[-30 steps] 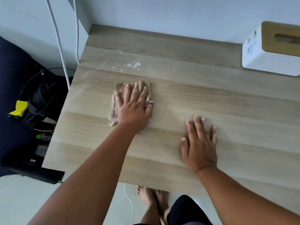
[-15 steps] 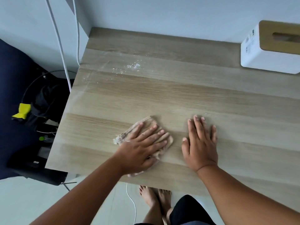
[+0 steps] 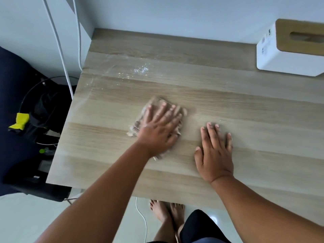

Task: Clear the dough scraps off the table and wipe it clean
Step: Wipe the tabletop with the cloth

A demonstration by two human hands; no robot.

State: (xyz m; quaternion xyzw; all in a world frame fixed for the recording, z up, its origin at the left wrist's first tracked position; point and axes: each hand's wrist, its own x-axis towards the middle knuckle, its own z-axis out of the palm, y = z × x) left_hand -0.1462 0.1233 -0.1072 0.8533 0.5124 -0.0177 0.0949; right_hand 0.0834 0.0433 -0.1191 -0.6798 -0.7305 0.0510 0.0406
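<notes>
My left hand [image 3: 160, 129] lies flat with straight fingers on a crumpled beige cloth [image 3: 140, 118], pressing it onto the light wooden table [image 3: 245, 95] near the middle. Most of the cloth is hidden under the hand. My right hand [image 3: 214, 151] rests flat and spread on the bare table to the right of the cloth, apart from it. A patch of white flour specks [image 3: 140, 70] and faint smears lie at the far left of the table, beyond the cloth.
A white tissue box with a wooden lid [image 3: 291, 50] stands at the back right by the wall. White cables [image 3: 59, 44] hang past the table's left edge, above a dark seat and clutter with a yellow item [image 3: 20, 121]. Bare feet [image 3: 166, 213] show below the near edge.
My left hand slid the cloth from the far left down toward the near edge, then back up and away to the middle. My right hand has stayed in place.
</notes>
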